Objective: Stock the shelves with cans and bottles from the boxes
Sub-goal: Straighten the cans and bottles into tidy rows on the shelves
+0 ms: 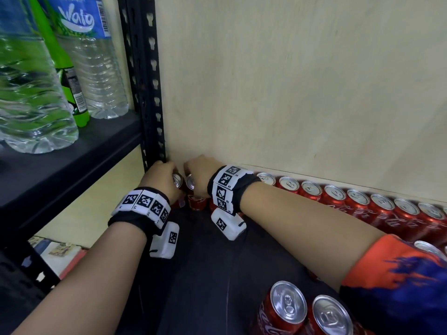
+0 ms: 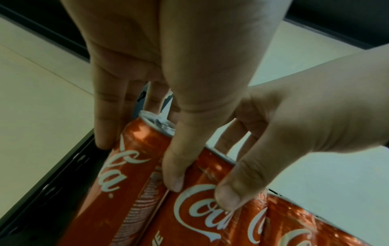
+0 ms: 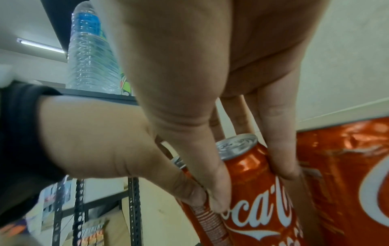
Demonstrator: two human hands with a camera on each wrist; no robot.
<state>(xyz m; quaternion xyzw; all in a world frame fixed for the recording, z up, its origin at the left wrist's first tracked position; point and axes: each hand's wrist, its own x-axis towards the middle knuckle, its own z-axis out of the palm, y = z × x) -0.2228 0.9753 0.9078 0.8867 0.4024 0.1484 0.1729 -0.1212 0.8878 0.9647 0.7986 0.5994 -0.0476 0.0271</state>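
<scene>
A red cola can (image 2: 134, 159) is gripped by the left hand (image 1: 160, 176), the thumb set on its near side and the fingers (image 2: 105, 116) reaching down its far side beside the black shelf upright (image 1: 147, 93). A second can (image 3: 252, 174) is gripped in the same way by the right hand (image 1: 199, 169), thumb in front, fingers behind. Both cans are held upright, long axes vertical, touching side by side at the far left corner of the dark shelf board (image 1: 217, 274), close to the pale back wall (image 1: 290, 81).

The move in hand is judged to turn on this: the corner lies straight ahead of both hands, the left hand being nearer the upright, and the row of cans (image 1: 358, 199) along the wall begins just right of the right-hand can. Both forearms are stretched forward and low, wrists bent down over the can tops. Whether the cans already rest on the board cannot be told. Two more cans (image 1: 307, 310) stand near the front edge, and water bottles (image 1: 31, 93) are seen on the neighbouring shelf at left.
</scene>
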